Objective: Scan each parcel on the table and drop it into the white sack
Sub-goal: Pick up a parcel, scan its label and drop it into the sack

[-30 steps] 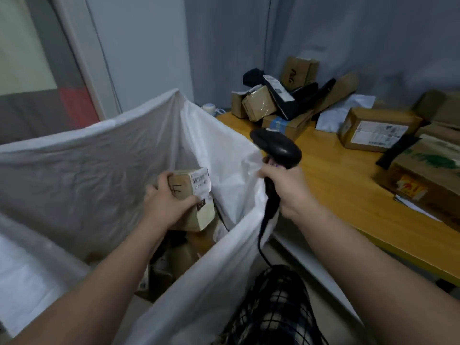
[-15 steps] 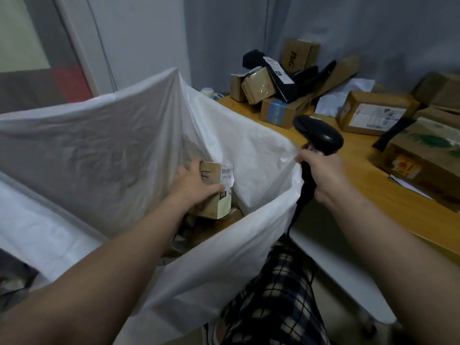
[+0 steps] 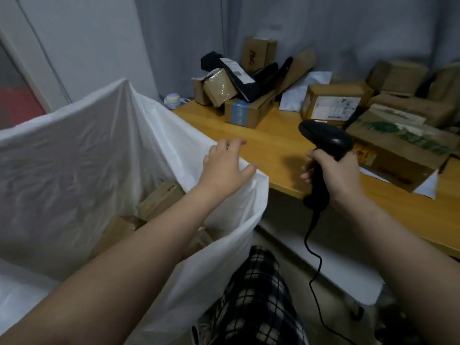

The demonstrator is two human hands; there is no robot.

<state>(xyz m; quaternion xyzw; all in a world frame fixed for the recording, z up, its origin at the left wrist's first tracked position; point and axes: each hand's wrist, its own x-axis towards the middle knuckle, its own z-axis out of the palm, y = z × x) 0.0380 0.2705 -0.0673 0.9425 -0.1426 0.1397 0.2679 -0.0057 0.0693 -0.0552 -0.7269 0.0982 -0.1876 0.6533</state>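
We are recording a change. The small labelled parcel that the left hand (image 3: pixel 227 168) was gripping inside the white sack (image 3: pixel 74 150) half a second ago is gone from it. That hand is now hovering empty above the sack's right rim, fingers spread and relaxed. We are judging that parcel delivered: brown parcels (image 3: pixel 161 199) are lying low inside the sack.

The right hand (image 3: pixel 333 175) is curling its fingers round the handle of the black scanner (image 3: pixel 326 140), to the right of the sack, with the cable hanging below.

Beyond the sack, a labelled carton (image 3: pixel 333 105) and a heaped pile (image 3: pixel 239 88) are waiting on the worktop (image 3: pixel 268 150). We are judging the next pick due. Open wood is showing between the sack's rim and those parcels, giving the left hand room. The rim is sagging against the worktop edge and could snag.
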